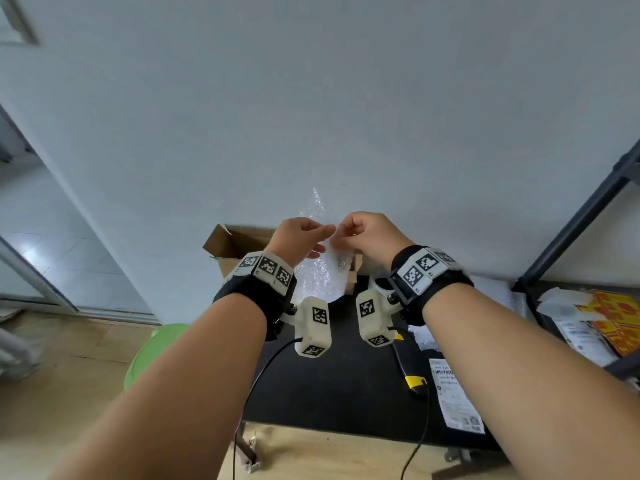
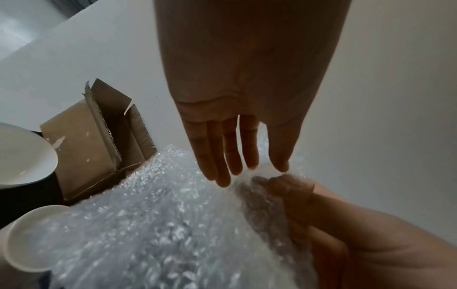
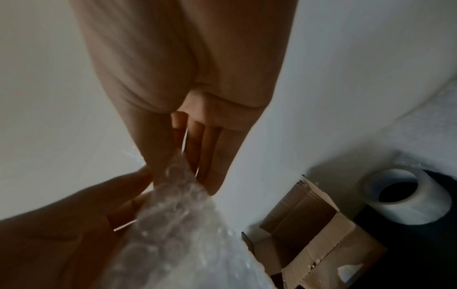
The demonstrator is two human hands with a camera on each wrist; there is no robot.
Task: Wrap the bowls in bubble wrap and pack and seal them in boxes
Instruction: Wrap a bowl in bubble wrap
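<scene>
Head view: the left hand (image 1: 300, 237) and right hand (image 1: 367, 232) meet above the black bench (image 1: 346, 382), each grip pinching the top edge of a bubble wrap sheet (image 1: 320, 275) that hangs below them. An open cardboard box (image 1: 239, 245) sits just left of the grip.

Left wrist view: thumb and fingers (image 2: 223, 156) pinch the wrap's edge; white bowls (image 2: 24, 154) lie below-left.

Right wrist view: fingers pinch the wrap; a tape roll (image 3: 408, 197) stands to the lower right.
</scene>
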